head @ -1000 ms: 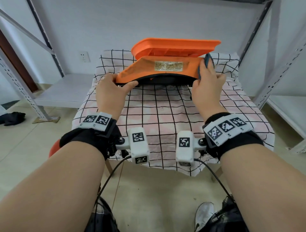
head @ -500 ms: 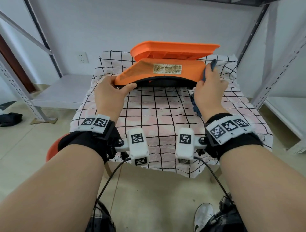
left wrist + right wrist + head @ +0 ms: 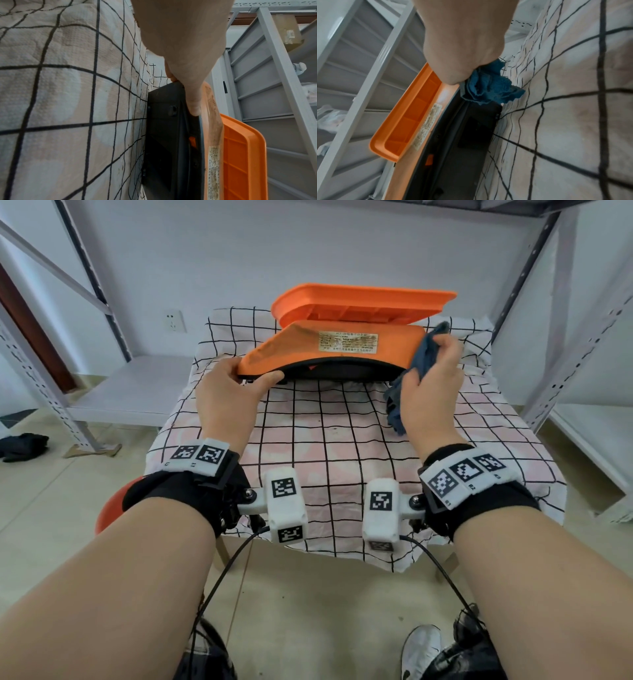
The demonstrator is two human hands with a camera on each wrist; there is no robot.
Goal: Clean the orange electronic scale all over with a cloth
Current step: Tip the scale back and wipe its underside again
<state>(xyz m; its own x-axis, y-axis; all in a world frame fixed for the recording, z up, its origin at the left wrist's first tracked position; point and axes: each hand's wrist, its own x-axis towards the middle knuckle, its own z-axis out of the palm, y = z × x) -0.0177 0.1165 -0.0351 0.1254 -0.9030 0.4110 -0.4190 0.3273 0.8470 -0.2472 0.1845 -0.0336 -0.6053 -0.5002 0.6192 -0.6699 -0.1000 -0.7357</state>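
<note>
The orange electronic scale (image 3: 335, 347) (image 3: 212, 135) (image 3: 412, 121) is tipped up on its far edge on the checked tablecloth (image 3: 329, 433), black underside facing me and a worn label on its orange side. Its weighing pan (image 3: 363, 302) sticks out behind it. My left hand (image 3: 233, 392) (image 3: 185, 54) grips the scale's near left corner, thumb along the black rim. My right hand (image 3: 428, 385) (image 3: 464, 44) holds a bunched blue cloth (image 3: 421, 357) (image 3: 489, 86) against the scale's right end; part of the cloth hangs below the palm.
Grey metal shelving uprights (image 3: 555, 313) stand close on the right and on the left (image 3: 41, 378). A low white shelf (image 3: 130, 392) lies left of the table. A dark rag (image 3: 24, 445) lies on the floor at the left. An orange stool (image 3: 113, 508) shows under my left forearm.
My right hand has slid with the blue cloth from the scale's top right corner outward and down round its right end. The left hand keeps its hold on the left corner.
</note>
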